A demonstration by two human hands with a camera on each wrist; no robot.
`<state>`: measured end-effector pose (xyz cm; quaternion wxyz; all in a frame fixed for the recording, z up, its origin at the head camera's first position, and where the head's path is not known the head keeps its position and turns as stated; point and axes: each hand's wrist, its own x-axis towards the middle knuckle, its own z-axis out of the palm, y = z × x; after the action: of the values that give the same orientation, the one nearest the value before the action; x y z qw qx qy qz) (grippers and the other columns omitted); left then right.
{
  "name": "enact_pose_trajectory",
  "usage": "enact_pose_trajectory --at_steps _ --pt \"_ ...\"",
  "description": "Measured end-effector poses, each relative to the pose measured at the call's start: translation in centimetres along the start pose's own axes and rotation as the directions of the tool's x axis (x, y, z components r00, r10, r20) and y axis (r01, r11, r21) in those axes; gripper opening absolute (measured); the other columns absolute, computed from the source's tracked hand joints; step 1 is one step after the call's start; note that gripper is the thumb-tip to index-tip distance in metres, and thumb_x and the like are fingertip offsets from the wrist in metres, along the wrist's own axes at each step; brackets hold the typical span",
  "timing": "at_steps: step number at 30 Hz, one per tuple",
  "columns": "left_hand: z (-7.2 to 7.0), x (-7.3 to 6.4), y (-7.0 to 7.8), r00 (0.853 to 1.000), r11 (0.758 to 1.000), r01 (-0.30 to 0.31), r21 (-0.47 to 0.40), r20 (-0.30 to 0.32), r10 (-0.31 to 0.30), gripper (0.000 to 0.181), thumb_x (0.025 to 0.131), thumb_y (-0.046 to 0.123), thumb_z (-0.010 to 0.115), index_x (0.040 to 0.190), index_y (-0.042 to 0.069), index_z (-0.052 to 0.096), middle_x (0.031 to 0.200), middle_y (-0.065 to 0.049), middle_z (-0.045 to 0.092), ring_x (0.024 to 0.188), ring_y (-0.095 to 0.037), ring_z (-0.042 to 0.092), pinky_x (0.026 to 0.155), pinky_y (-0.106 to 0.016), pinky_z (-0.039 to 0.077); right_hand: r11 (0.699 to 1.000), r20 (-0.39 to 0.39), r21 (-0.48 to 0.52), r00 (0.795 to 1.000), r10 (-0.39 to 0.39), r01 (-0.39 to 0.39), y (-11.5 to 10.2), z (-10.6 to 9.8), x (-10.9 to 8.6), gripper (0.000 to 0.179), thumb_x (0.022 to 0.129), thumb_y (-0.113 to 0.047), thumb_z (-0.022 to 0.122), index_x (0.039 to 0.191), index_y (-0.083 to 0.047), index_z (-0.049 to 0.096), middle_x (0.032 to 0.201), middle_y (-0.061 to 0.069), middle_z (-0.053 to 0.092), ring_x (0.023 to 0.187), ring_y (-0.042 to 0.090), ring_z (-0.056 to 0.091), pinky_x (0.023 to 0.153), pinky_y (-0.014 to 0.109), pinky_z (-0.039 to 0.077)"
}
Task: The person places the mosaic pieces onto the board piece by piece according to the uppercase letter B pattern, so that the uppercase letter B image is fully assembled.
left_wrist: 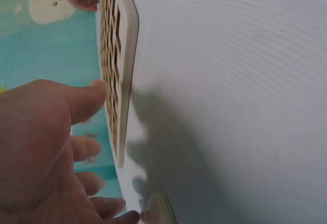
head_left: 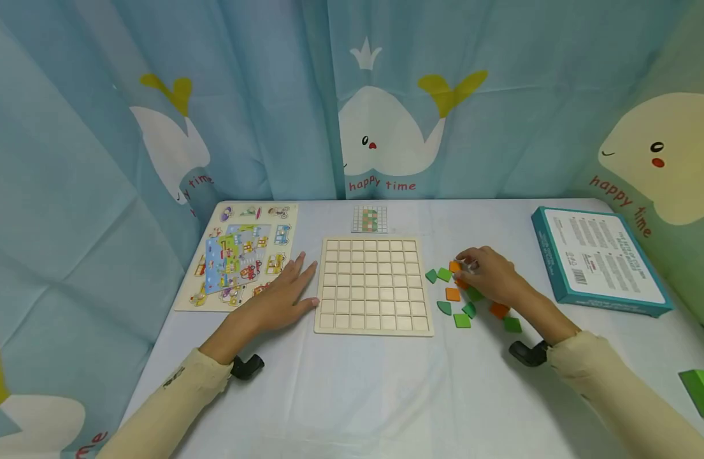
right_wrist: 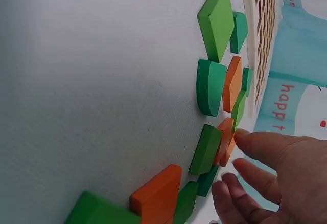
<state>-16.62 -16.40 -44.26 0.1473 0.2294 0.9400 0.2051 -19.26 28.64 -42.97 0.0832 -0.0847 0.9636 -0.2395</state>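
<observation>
Several coloured pieces (head_left: 462, 320) right of gridded board (head_left: 373, 289), likely for easy reach; left hand (head_left: 277, 303) empty, fingers spread, thumb at board's edge, perhaps for steadying; right hand (head_left: 492, 274) half-curled at orange square (head_left: 455, 265), hold unclear.

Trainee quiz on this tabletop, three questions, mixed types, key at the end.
1. Which hand is at the loose coloured pieces?
2. Where is the pattern card relative to the grid board? A: on its near side. B: beyond it, toward the curtain. C: lying on its cells.
3. True or false: coloured pieces already sit in some of the grid board's cells.

Key: 1. The right hand. 2. B. 3. False; they lie on the white cloth.
</observation>
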Motion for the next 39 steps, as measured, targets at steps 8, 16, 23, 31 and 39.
enact_pose_trajectory --at_steps 8,16,23,31,39 --pt "0.5 1.5 0.8 0.993 1.0 -0.017 0.019 0.118 0.015 0.071 0.114 0.037 0.045 0.171 0.01 0.012 0.178 -0.015 -0.005 0.163 -0.039 -0.002 0.131 -0.056 0.016 1.0 0.02 -0.003 1.0 -0.003 0.003 0.2 0.2 1.2 0.034 0.103 -0.015 0.068 0.131 0.005 0.066 0.116 0.024 0.06 0.097 0.034 0.053 0.082 0.046 0.047" --pt "0.5 1.6 0.8 0.988 1.0 -0.016 0.008 0.152 0.015 0.071 0.115 0.035 0.043 0.17 0.008 0.009 0.178 -0.015 0.001 0.164 -0.037 0.0 0.131 -0.054 0.015 1.0 0.025 0.023 1.0 0.006 -0.006 0.2 0.3 1.9 0.035 0.105 -0.011 0.065 0.134 0.007 0.063 0.117 0.025 0.057 0.097 0.033 0.053 0.084 0.042 0.052" --pt "0.4 1.5 0.7 0.989 1.0 -0.028 0.013 0.148 0.025 0.07 0.115 0.034 0.044 0.17 0.008 0.011 0.178 -0.014 0.003 0.164 -0.035 0.001 0.132 -0.052 0.015 0.999 0.026 0.043 1.0 -0.001 0.0 0.5 0.5 2.4 0.036 0.106 -0.011 0.064 0.137 0.008 0.061 0.12 0.028 0.055 0.1 0.036 0.053 0.09 0.047 0.054" --pt "0.2 1.4 1.0 0.988 1.0 -0.021 0.013 0.152 0.018 0.07 0.115 0.034 0.043 0.17 0.007 0.011 0.178 -0.014 0.003 0.164 -0.035 0.001 0.131 -0.052 0.016 0.999 -0.01 0.037 1.0 -0.021 0.021 0.5 0.9 2.9 0.033 0.107 -0.009 0.063 0.135 0.008 0.06 0.12 0.028 0.054 0.102 0.038 0.053 0.088 0.048 0.053" --pt "0.1 1.5 0.9 0.986 1.0 -0.02 0.024 0.165 0.016 0.07 0.115 0.032 0.043 0.17 0.006 0.01 0.178 -0.014 0.002 0.164 -0.035 0.002 0.132 -0.051 0.016 0.998 -0.038 0.047 0.998 -0.051 0.052 0.1 1.0 3.8 0.033 0.107 -0.008 0.061 0.134 0.011 0.059 0.127 0.033 0.054 0.113 0.045 0.055 0.102 0.061 0.05"
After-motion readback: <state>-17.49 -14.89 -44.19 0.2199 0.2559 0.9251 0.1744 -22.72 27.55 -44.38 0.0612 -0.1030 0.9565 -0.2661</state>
